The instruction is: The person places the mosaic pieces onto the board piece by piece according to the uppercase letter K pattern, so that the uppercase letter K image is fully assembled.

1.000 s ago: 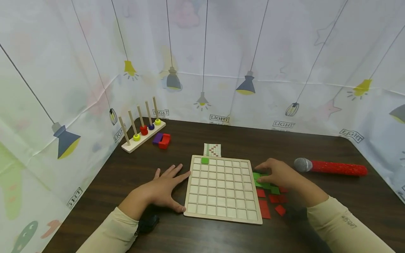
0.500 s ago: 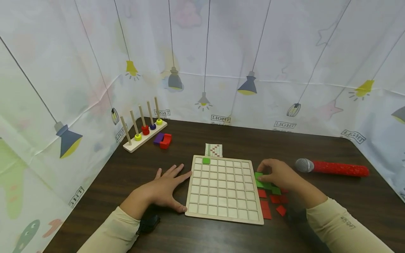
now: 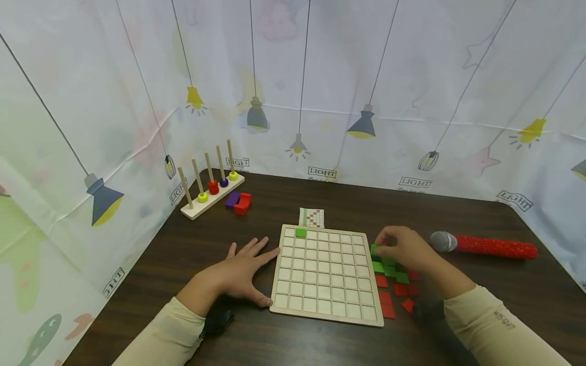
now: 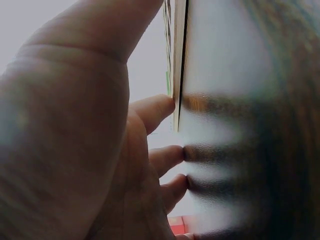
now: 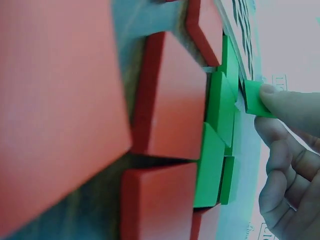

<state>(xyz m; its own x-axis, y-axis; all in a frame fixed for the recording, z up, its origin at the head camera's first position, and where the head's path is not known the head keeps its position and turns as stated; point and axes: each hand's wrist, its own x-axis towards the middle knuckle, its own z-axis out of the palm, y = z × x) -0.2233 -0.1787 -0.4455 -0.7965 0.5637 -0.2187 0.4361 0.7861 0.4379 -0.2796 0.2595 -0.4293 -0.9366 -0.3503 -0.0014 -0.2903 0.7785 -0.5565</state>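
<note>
A square wooden grid board (image 3: 327, 321) lies on the dark table, with one green tile (image 3: 300, 233) in its top row. My left hand (image 3: 235, 274) rests at the board's left edge, fingers spread, index fingertip and thumb against the rim. In the right wrist view, my right hand (image 5: 295, 175) pinches a green square tile (image 5: 254, 100) between thumb and index finger. It is just off the board's right edge, above loose green tiles (image 5: 220, 110). Red tiles (image 5: 172, 100) lie nearer the right wrist camera.
A small pattern card (image 3: 312, 217) touches the board's far edge. At the back left stand a pegged wooden ring stacker (image 3: 212, 197) and red and purple blocks (image 3: 242, 204). A red toy microphone (image 3: 485, 246) lies to the right. Something black (image 3: 218, 323) sits by the left wrist.
My right hand has taken a green tile from the pile and raised it slightly. The left hand stays at the board's edge. The head view has shifted a little.
</note>
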